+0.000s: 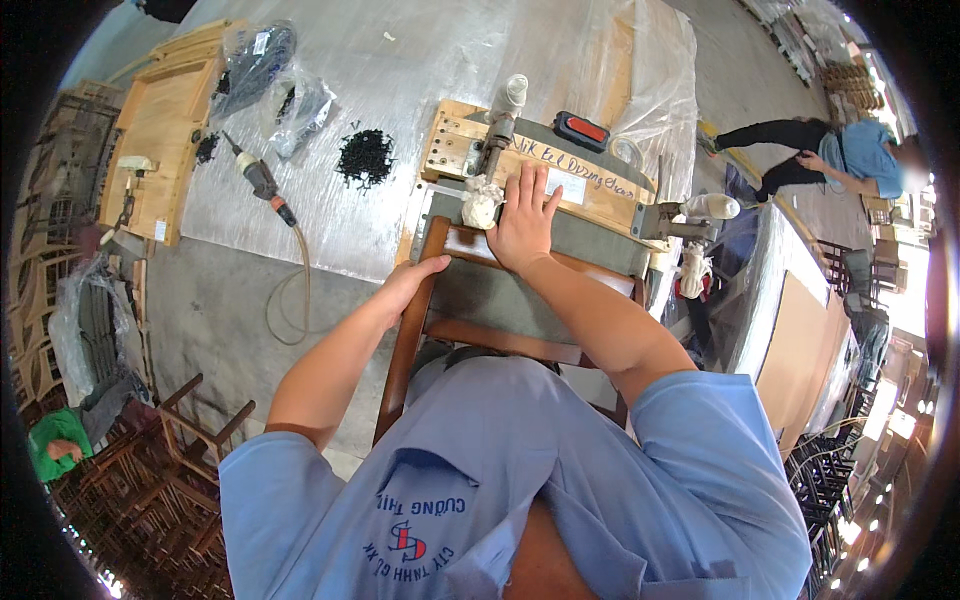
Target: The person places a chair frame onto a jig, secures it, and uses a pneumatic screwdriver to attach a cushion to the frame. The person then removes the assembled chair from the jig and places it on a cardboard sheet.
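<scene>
Grey, plastic-covered tabletop (370, 80) fills the upper view, from 10 to 1 o'clock; clock face centred on the picture.

Brown wooden frame (405, 345): at centre, side pieces running back toward my body at 6 o'clock, far rail up against the jig.

Jig (612, 188): pale board with handwriting, 1 o'clock, on the tabletop.

Wooden fixture (165, 150): 10 o'clock, at the tabletop's left edge.

Co-worker (860, 155): 2 o'clock, blue top, dark trousers, well apart from me.

Clear plastic bags (298, 108): between 10 and 11 o'clock, dark contents.

Left grip (405, 285): 9 o'clock, curled onto the upper-left corner of the frame, thumb over the top; fingers mostly hidden, so I cannot tell how far they wrap.

Right grip (525, 225): 1 o'clock, spread nearly flat, closed around nothing; palm over the far rail, fingers reaching onto the jig.

Two clamps: one (492, 150) at 12 o'clock, its white-wrapped tip beside my right grip; the other (690, 228) at 2 o'clock.

Power tool (262, 182): 10 o'clock, lying down, hose (305, 285) trailing off the tabletop edge.

Small black pieces (366, 158): heaped at 11 o'clock, too small to identify.

Red-and-black case (581, 130): 1 o'clock, just beyond the jig.
</scene>
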Demonstrator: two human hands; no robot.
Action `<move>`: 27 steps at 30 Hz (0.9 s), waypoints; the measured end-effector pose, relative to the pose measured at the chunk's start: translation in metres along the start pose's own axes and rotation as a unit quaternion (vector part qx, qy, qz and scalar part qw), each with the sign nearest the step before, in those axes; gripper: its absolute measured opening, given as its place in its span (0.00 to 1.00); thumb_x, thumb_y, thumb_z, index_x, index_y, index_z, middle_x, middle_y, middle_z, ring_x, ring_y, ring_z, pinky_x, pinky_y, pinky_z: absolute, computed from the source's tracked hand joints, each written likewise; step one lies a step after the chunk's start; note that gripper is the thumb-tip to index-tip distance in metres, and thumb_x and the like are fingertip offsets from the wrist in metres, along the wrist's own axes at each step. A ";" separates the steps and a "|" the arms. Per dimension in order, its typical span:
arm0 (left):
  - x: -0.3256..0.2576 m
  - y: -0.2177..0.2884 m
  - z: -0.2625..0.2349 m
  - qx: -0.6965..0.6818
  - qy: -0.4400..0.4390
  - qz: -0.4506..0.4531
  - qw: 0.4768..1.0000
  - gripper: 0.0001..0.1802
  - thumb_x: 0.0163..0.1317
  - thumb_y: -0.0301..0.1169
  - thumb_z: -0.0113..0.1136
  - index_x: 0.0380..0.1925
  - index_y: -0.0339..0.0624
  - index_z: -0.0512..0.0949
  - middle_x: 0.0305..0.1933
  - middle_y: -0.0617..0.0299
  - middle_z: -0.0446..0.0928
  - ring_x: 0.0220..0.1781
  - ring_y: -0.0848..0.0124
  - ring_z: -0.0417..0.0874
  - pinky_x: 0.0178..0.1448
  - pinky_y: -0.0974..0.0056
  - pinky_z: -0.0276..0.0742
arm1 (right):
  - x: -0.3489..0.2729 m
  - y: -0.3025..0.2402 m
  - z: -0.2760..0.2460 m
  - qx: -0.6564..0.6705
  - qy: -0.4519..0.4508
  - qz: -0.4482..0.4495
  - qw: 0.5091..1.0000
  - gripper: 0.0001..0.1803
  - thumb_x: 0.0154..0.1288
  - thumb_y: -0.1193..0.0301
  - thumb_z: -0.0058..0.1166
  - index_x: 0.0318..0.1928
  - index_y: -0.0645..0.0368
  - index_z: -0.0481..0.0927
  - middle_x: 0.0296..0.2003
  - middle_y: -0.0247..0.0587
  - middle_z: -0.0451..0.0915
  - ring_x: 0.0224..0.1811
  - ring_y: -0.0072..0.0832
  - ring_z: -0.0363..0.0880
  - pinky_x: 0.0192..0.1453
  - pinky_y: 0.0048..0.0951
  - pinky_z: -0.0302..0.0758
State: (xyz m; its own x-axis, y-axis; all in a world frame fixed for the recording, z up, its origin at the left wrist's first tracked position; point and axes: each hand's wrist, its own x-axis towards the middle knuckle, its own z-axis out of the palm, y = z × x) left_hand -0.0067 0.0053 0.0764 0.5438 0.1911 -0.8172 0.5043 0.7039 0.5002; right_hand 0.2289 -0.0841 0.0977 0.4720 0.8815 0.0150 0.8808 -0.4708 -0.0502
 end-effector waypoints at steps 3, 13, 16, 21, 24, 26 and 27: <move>-0.015 0.013 0.009 -0.012 -0.019 -0.015 1.000 0.39 0.68 0.54 0.66 0.66 0.32 0.75 0.63 0.48 0.80 0.63 0.59 0.82 0.66 0.56 0.76 | 0.005 -0.020 0.006 0.045 0.004 0.077 0.996 0.44 0.66 0.53 0.55 0.76 0.64 0.60 0.82 0.64 0.44 0.86 0.63 0.34 0.79 0.81 0.34; -0.019 0.001 0.007 0.000 0.012 -0.038 0.999 0.41 0.60 0.56 0.74 0.62 0.33 0.77 0.53 0.48 0.83 0.52 0.59 0.85 0.57 0.55 0.82 | -0.007 -0.030 -0.006 -0.040 -0.055 0.058 0.996 0.49 0.61 0.56 0.61 0.78 0.68 0.59 0.80 0.73 0.45 0.84 0.70 0.35 0.77 0.85 0.33; -0.038 0.010 0.020 -0.026 0.036 0.012 0.999 0.39 0.62 0.54 0.73 0.61 0.31 0.79 0.56 0.48 0.83 0.54 0.61 0.86 0.60 0.56 0.81 | -0.015 -0.032 -0.012 0.093 0.026 0.078 0.992 0.40 0.68 0.56 0.57 0.74 0.66 0.65 0.80 0.66 0.52 0.84 0.64 0.41 0.79 0.80 0.34; -0.025 0.012 0.016 0.007 0.015 0.049 0.999 0.40 0.63 0.54 0.72 0.62 0.31 0.78 0.58 0.50 0.83 0.57 0.61 0.85 0.63 0.58 0.79 | 0.053 0.007 -0.049 0.634 0.255 0.161 0.712 0.31 0.78 0.54 0.56 0.66 0.67 0.70 0.56 0.53 0.80 0.59 0.37 0.79 0.65 0.38 0.74; -0.002 0.002 0.005 0.001 -0.015 0.051 0.999 0.39 0.66 0.55 0.69 0.64 0.34 0.77 0.60 0.50 0.83 0.59 0.59 0.84 0.64 0.56 0.78 | 0.093 0.014 -0.125 0.641 0.122 -0.027 0.757 0.29 0.77 0.53 0.58 0.66 0.61 0.73 0.51 0.48 0.81 0.53 0.31 0.81 0.56 0.35 0.78; 0.001 -0.005 0.001 0.010 -0.002 0.058 0.998 0.38 0.66 0.55 0.68 0.64 0.34 0.78 0.61 0.50 0.83 0.58 0.59 0.85 0.63 0.56 0.79 | 0.113 0.005 -0.152 0.525 -0.001 -0.081 0.847 0.28 0.75 0.51 0.60 0.63 0.59 0.76 0.37 0.48 0.85 0.43 0.32 0.86 0.48 0.39 0.81; 0.003 -0.007 -0.001 0.014 0.004 0.061 0.998 0.38 0.66 0.55 0.68 0.63 0.34 0.78 0.61 0.50 0.83 0.58 0.59 0.85 0.62 0.56 0.79 | 0.125 0.007 -0.158 0.493 -0.009 -0.060 0.868 0.27 0.74 0.50 0.61 0.60 0.58 0.78 0.37 0.46 0.85 0.42 0.32 0.86 0.47 0.38 0.81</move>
State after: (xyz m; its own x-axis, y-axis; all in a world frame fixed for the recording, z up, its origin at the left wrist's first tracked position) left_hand -0.0092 0.0012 0.0699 0.5975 0.2795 -0.7516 0.4528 0.6560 0.6039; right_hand 0.3003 0.0169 0.2573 0.3705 0.9265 0.0651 0.4608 -0.1225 -0.8790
